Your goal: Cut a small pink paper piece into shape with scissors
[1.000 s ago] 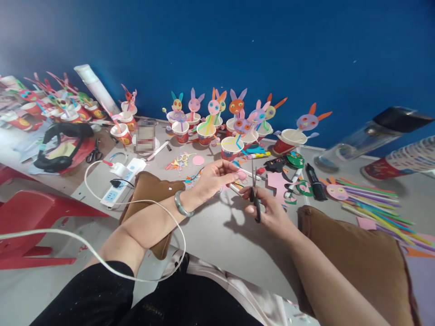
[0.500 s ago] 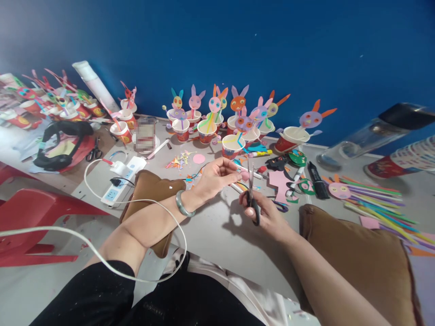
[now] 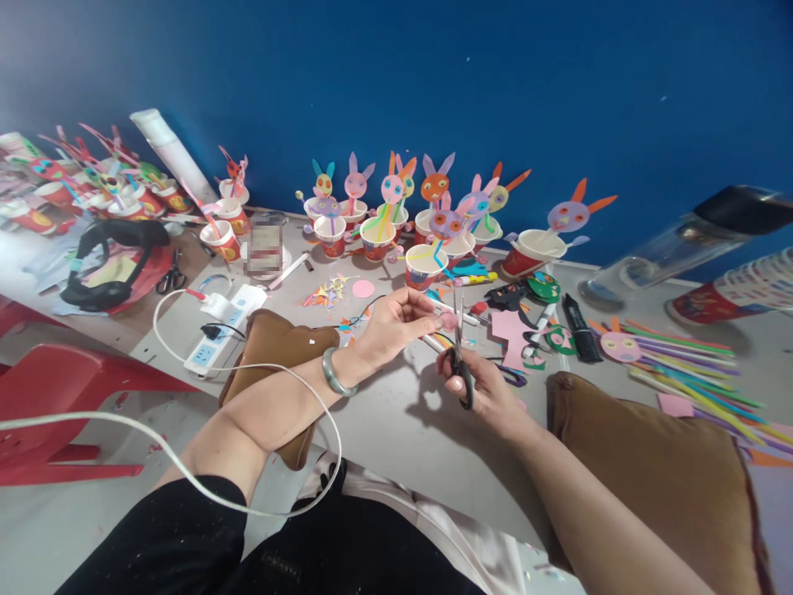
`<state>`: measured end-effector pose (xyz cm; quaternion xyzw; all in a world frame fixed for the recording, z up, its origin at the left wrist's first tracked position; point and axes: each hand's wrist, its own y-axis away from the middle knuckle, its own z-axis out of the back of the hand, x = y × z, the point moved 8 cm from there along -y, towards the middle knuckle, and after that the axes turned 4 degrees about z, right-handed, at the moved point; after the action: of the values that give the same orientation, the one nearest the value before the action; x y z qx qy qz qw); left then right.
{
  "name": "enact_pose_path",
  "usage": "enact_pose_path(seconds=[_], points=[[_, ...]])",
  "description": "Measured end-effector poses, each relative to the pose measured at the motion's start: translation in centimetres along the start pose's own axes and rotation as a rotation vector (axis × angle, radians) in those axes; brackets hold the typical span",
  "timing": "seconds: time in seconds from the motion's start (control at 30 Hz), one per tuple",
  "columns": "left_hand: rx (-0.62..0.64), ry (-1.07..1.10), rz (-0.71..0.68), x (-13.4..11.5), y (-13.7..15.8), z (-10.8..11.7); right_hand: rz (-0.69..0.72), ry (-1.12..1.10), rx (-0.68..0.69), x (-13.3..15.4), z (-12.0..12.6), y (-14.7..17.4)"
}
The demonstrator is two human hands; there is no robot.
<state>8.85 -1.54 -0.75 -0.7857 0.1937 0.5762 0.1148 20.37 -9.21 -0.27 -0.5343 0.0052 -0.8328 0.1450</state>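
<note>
With left hand (image 3: 390, 326), pinching small pink paper piece (image 3: 447, 321) above table (image 3: 384, 421); with right hand (image 3: 492, 388), gripping black-handled scissors (image 3: 459, 364), with blades (image 3: 459, 310) upright just beside paper, contact unclear. For clean edge, best to turn paper into blades, snip short, keep left fingertips back. Farther out, notched pink offcut (image 3: 508, 330) to right, pink disc (image 3: 363, 288) to left. Beyond, rabbit-faced paper cups (image 3: 427, 266) near blue wall (image 3: 372, 74).

left hand (image 3: 400, 326) pinching, right hand (image 3: 486, 388) curled, both forearms (image 3: 576, 483) angled inward
</note>
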Motion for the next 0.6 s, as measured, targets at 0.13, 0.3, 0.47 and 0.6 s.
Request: enact_pose_path(seconds=[0.13,0.3,0.47,0.6], points=[[-0.007,-0.010,0.002,0.09,-0.11,0.01,-0.008,-0.011,-0.002,-0.17,-0.15,0.08],[-0.007,0.001,0.000,0.04,-0.14,-0.11,-0.017,-0.020,-0.007,-0.55,-0.20,0.13],[0.012,-0.006,-0.014,0.04,-0.19,-0.15,-0.031,-0.027,-0.023,-0.74,-0.13,0.16],[0.017,-0.016,-0.022,0.21,-0.25,-0.06,-0.032,-0.049,-0.030,-0.77,-0.13,0.21]])
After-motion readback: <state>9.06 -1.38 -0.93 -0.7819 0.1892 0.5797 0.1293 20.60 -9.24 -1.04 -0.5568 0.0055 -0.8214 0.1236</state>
